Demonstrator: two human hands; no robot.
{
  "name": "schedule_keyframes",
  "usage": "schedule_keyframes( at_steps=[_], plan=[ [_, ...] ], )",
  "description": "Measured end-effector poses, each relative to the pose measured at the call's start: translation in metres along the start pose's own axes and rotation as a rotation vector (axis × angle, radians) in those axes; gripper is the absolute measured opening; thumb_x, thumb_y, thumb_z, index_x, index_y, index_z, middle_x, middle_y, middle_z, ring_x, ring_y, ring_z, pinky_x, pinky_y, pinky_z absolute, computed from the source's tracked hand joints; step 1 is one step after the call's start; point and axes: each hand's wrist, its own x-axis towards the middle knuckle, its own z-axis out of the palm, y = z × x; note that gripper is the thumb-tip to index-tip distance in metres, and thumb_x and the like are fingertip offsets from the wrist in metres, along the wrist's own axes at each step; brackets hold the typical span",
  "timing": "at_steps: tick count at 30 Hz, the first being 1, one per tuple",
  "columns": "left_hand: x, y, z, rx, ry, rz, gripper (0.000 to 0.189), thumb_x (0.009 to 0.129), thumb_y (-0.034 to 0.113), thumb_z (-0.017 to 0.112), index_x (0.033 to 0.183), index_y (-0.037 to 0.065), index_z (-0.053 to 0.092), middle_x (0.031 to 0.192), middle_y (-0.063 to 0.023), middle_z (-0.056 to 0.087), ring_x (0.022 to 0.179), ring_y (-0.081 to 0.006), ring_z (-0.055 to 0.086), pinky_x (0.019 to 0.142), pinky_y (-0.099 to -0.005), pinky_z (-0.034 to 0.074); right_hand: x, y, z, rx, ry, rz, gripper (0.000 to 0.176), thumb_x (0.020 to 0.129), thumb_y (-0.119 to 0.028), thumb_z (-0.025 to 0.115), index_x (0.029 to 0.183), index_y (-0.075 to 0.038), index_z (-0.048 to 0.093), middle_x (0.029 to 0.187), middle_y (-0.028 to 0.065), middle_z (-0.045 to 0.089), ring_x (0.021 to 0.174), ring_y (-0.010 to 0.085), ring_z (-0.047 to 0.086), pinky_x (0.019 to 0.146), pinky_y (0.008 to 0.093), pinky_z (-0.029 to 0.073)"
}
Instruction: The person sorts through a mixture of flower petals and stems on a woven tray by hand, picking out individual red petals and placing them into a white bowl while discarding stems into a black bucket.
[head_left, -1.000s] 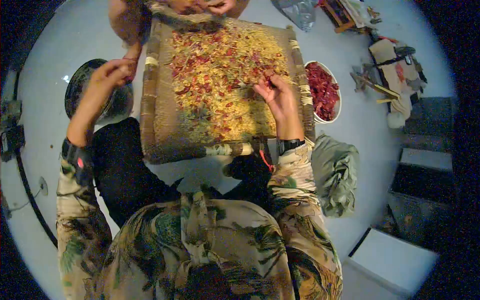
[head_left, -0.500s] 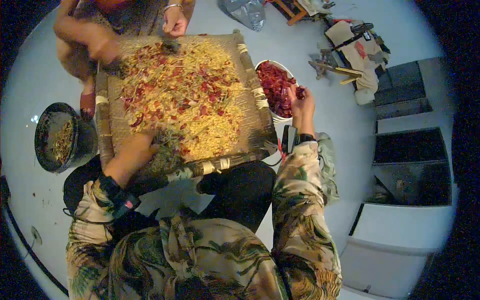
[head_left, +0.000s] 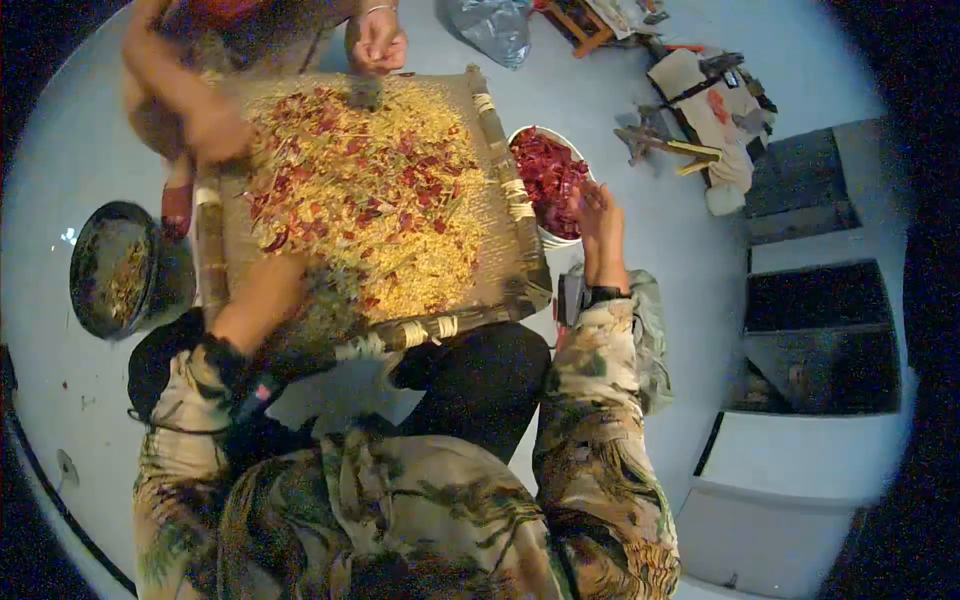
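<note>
Right hand, fingers loosely spread, is by the white bucket of dried red pieces, right of centre. A bump could tip it. Left hand is blurry, low on the woven tray, left of centre; I cannot tell its grip. A hard sweep could spill yellow grains.

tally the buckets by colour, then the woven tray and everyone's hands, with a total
black bucket: 1
white bucket: 1
woven tray: 1
camera wearer's hands: 2 (left hand, right hand)
other person's hands: 2
total: 7
</note>
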Motion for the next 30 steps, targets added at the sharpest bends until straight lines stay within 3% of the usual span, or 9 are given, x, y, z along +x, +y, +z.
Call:
schedule_keyframes(
  at_steps=[3, 5, 6, 9, 11, 13, 15, 21, 30],
  plan=[
    [0.005, -0.01, 0.009, 0.033, -0.006, -0.082, 0.017, 0.076, 0.015, 0.052, 0.083, 0.001, 0.059, 0.082, -0.0229, 0.06, 0.077, -0.0396, 0.058, 0.068, -0.0463, 0.047, -0.068, -0.06, 0.077, 0.184, -0.093, 0.216, 0.036, 0.089, -0.029, 0.047, 0.106, 0.003, 0.05, 0.095, 0.0128, 0.056, 0.092, 0.0253, 0.055, 0.083, 0.037, 0.044],
    [-0.001, -0.003, 0.004, 0.041, 0.181, -0.049, 0.019, 0.076, 0.014, 0.048, 0.081, 0.0, 0.059, 0.078, -0.0226, 0.06, 0.075, -0.0381, 0.059, 0.065, -0.0449, 0.047, -0.08, -0.054, 0.085, 0.192, -0.535, 0.144, 0.032, 0.088, -0.025, 0.049, 0.104, 0.003, 0.052, 0.096, 0.0134, 0.058, 0.087, 0.0238, 0.057, 0.079, 0.0349, 0.047],
    [0.004, -0.019, 0.019, 0.06, 0.13, -0.034, 0.019, 0.076, 0.014, 0.048, 0.08, 0.0, 0.059, 0.077, -0.0224, 0.06, 0.074, -0.0378, 0.059, 0.065, -0.0446, 0.048, -0.116, -0.079, 0.119, 0.083, -0.308, 0.148, 0.031, 0.088, -0.024, 0.049, 0.104, 0.002, 0.052, 0.096, 0.0128, 0.059, 0.085, 0.0224, 0.058, 0.074, 0.0316, 0.048],
    [0.009, -0.033, 0.023, 0.066, 0.007, -0.045, 0.025, 0.078, 0.023, 0.052, 0.089, 0.0, 0.057, 0.082, -0.0221, 0.06, 0.08, -0.0392, 0.058, 0.07, -0.0458, 0.046, -0.154, -0.073, 0.153, -0.165, -0.39, 0.125, 0.029, 0.085, -0.023, 0.052, 0.101, 0.0, 0.057, 0.085, 0.0083, 0.061, 0.081, 0.0184, 0.06, 0.07, 0.0292, 0.047],
    [0.004, -0.027, 0.016, 0.029, 0.001, -0.039, 0.03, 0.079, 0.026, 0.054, 0.094, 0.0, 0.056, 0.085, -0.0225, 0.06, 0.083, -0.0399, 0.057, 0.073, -0.0467, 0.046, -0.185, -0.067, 0.178, -0.699, -0.377, -0.106, 0.03, 0.083, -0.023, 0.055, 0.101, 0.001, 0.057, 0.084, 0.0122, 0.062, 0.08, 0.0248, 0.061, 0.071, 0.0338, 0.048],
    [-0.004, -0.017, 0.004, -0.029, 0.058, -0.003, 0.03, 0.078, 0.025, 0.054, 0.093, -0.001, 0.056, 0.085, -0.0232, 0.06, 0.084, -0.0399, 0.057, 0.074, -0.0471, 0.045, -0.219, -0.041, 0.197, -0.82, -0.368, -0.37, 0.032, 0.082, -0.029, 0.056, 0.096, -0.001, 0.057, 0.092, 0.0191, 0.061, 0.085, 0.0383, 0.058, 0.076, 0.0427, 0.046],
    [-0.007, -0.018, 0.009, 0.013, 0.186, 0.056, 0.022, 0.075, 0.019, 0.053, 0.084, 0.0, 0.058, 0.08, -0.0213, 0.06, 0.076, -0.0378, 0.059, 0.066, -0.0461, 0.047, -0.243, -0.009, 0.211, -1.015, -0.284, -0.712, 0.027, 0.082, -0.023, 0.055, 0.096, 0.0, 0.058, 0.084, 0.0213, 0.059, 0.078, 0.0375, 0.057, 0.068, 0.0425, 0.045],
    [-0.039, 0.0, 0.002, 0.072, 0.232, -0.048, 0.02, 0.074, 0.02, 0.054, 0.077, 0.002, 0.061, 0.075, -0.0203, 0.061, 0.072, -0.0374, 0.059, 0.064, -0.0462, 0.048, -0.282, 0.016, 0.227, -1.093, -0.348, -0.502, 0.023, 0.084, -0.024, 0.051, 0.081, -0.002, 0.058, 0.068, 0.0197, 0.058, 0.067, 0.0384, 0.056, 0.062, 0.0482, 0.043],
    [-0.079, 0.037, 0.047, -0.058, 0.097, 0.058, 0.026, 0.079, 0.022, 0.049, 0.079, -0.001, 0.062, 0.078, -0.0236, 0.061, 0.074, -0.0399, 0.059, 0.066, -0.0476, 0.046, -0.299, 0.007, 0.219, -1.066, -0.35, -0.698, 0.039, 0.086, -0.035, 0.046, 0.067, -0.003, 0.058, 0.066, 0.0197, 0.057, 0.067, 0.0386, 0.053, 0.065, 0.0485, 0.041]
  ],
)
